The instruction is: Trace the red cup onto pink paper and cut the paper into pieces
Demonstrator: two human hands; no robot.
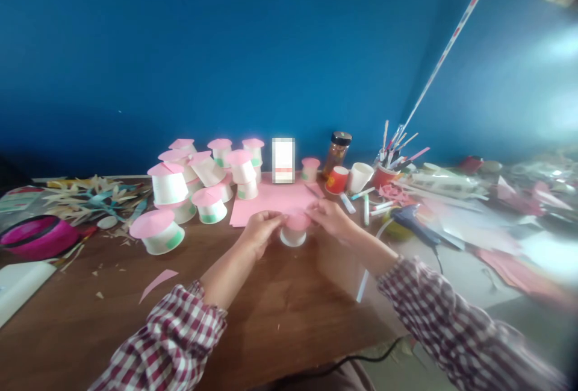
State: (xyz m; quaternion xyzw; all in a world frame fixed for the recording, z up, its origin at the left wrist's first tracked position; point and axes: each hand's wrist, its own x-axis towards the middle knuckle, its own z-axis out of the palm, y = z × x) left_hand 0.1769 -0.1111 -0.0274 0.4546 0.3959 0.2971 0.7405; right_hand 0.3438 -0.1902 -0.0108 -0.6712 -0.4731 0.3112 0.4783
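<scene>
Both hands meet at a white paper cup (293, 238) that stands upside down on the brown table, with a round pink paper piece (298, 220) on its top. My left hand (262, 229) pinches the paper's left edge between thumb and fingers. From the other side, the fingertips of my right hand (333, 217) close on its right edge. Under and behind the cup lies a pink paper sheet (266, 199). To the left, several cups with pink paper tops (158, 233) stand in a cluster, some stacked. One more pink-topped cup (310, 169) is at the back.
Behind the sheet are a dark-lidded jar (338, 153), a red cup (337, 180) and a white cup (360, 178). At right lie markers (366, 211) and a blue glue gun (413, 223) with a cord. Paper strips (102, 198) and a magenta bowl-like item (40, 237) sit at left.
</scene>
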